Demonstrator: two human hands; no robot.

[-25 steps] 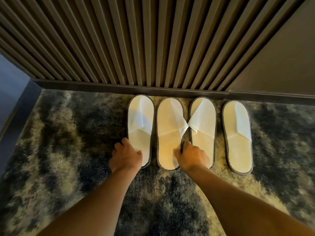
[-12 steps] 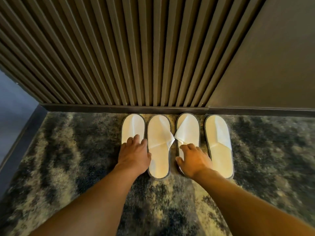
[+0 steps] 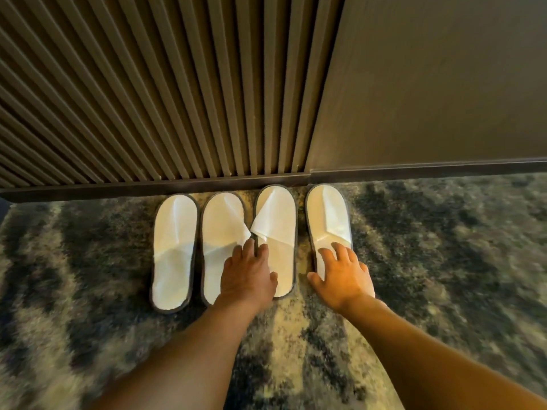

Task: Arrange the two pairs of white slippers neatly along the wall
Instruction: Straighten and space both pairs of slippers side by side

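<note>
Several white slippers lie side by side on the carpet, toes toward the wall. The far-left slipper [image 3: 173, 253] and the second slipper [image 3: 222, 241] sit a little further from the skirting than the third slipper [image 3: 276, 226] and the far-right slipper [image 3: 327, 220]. My left hand [image 3: 247, 273] rests flat across the heels of the second and third slippers, fingers spread. My right hand [image 3: 342, 276] lies palm down on the heel of the far-right slipper, fingers apart. Neither hand grips anything.
A ribbed brown wall panel [image 3: 148, 99] and a smooth brown panel [image 3: 429, 84] stand above a dark skirting board [image 3: 148, 189]. The mottled grey and cream carpet [image 3: 444, 247] stretches to both sides.
Both hands have shifted right: the left from the far-left slipper to the middle two, the right from the third slipper to the far-right one. The view has swung so the slippers sit further left.
</note>
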